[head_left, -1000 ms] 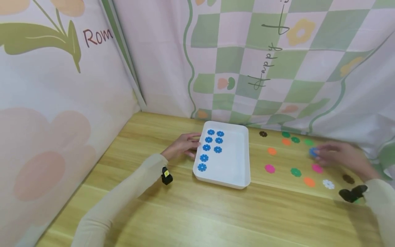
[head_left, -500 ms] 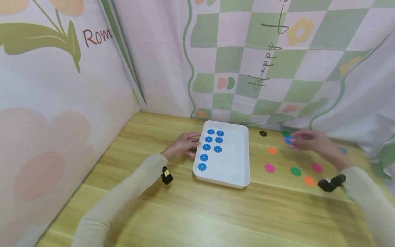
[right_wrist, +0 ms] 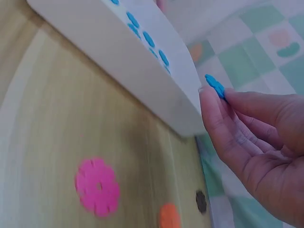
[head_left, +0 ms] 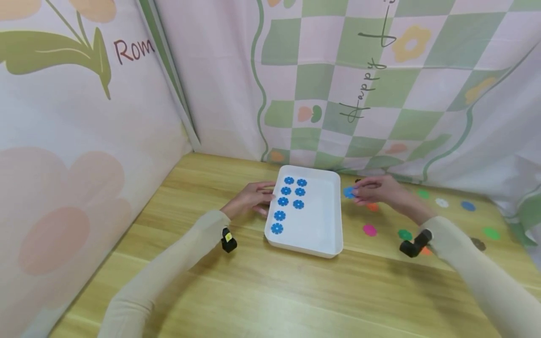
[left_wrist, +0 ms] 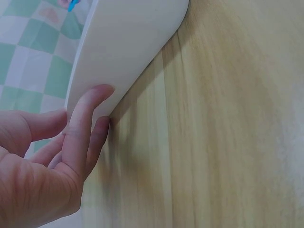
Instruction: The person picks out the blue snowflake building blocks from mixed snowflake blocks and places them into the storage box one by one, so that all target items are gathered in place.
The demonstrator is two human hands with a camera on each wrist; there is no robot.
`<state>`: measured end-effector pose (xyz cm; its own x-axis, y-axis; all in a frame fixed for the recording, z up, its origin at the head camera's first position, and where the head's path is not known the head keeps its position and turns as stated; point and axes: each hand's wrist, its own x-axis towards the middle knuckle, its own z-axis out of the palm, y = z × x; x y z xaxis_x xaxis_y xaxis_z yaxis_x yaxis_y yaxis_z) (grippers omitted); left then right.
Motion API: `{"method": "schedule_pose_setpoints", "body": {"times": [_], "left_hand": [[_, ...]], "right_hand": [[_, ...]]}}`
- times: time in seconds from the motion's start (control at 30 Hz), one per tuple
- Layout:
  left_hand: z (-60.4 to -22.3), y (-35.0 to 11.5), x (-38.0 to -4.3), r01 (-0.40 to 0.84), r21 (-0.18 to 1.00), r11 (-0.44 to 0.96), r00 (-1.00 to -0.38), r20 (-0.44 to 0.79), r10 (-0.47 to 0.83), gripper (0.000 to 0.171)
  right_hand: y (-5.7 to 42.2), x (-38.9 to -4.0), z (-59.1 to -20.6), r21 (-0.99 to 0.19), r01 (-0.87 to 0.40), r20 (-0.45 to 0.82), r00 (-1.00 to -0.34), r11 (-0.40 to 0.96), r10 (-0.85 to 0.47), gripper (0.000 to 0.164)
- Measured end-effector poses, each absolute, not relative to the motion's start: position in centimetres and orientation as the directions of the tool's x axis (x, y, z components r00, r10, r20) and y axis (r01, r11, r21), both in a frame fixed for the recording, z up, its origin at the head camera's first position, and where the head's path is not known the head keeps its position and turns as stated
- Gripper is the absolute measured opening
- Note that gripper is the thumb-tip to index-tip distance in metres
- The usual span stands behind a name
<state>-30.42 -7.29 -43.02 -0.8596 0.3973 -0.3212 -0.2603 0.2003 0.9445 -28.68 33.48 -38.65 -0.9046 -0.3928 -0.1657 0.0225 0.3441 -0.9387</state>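
My right hand (head_left: 382, 191) pinches a blue flower-shaped disc (head_left: 349, 192) between thumb and fingertips, just off the right rim of a white tray (head_left: 319, 227). In the right wrist view this disc (right_wrist: 215, 86) is raised above the table, tilted, near the tray's wall. Several matching blue discs (head_left: 282, 202) lie in two columns along the tray's left side. At the opposite edge, my left hand (head_left: 251, 197) rests against the tray from outside. The left wrist view has its loosely bent fingers (left_wrist: 78, 137) touching the outer wall, thumb tip at the rim.
Right of the tray lie loose flower discs: pink (head_left: 369, 230), green (head_left: 404, 234), orange (head_left: 373, 206), white (head_left: 441, 203), blue (head_left: 468, 206), light green (head_left: 491, 233) and brown (head_left: 478, 243). My right arm covers some. A patterned curtain (head_left: 314, 84) hangs behind the wooden table (head_left: 270, 300).
My right hand has carried the blue disc leftward from the far-right group of discs to beside the tray's right rim. The left hand and tray have stayed put.
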Motion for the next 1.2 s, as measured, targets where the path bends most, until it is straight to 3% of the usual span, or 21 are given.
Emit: {"method": "schedule_pose_setpoints", "body": {"times": [0.53, 0.93, 1.2], "left_hand": [[-43.2, -7.4, -30.5, -0.253, 0.949, 0.189, -0.858, -0.310, 0.410, 0.058], [-43.2, -7.4, -30.6, -0.261, 0.945, 0.199, -0.855, -0.322, 0.406, 0.058], [-43.3, -7.3, -30.8, -0.271, 0.938, 0.216, -0.860, -0.337, 0.384, 0.057]], "right_hand": [[24.2, -29.6, -39.0, -0.883, 0.159, -0.363, -0.826, 0.441, -0.430, 0.038], [20.5, -29.5, -41.4, -0.869, 0.150, -0.394, -0.787, 0.472, -0.476, 0.024], [19.1, -29.1, -41.8, -0.820, 0.153, -0.429, -0.803, 0.552, -0.414, 0.015]]}}
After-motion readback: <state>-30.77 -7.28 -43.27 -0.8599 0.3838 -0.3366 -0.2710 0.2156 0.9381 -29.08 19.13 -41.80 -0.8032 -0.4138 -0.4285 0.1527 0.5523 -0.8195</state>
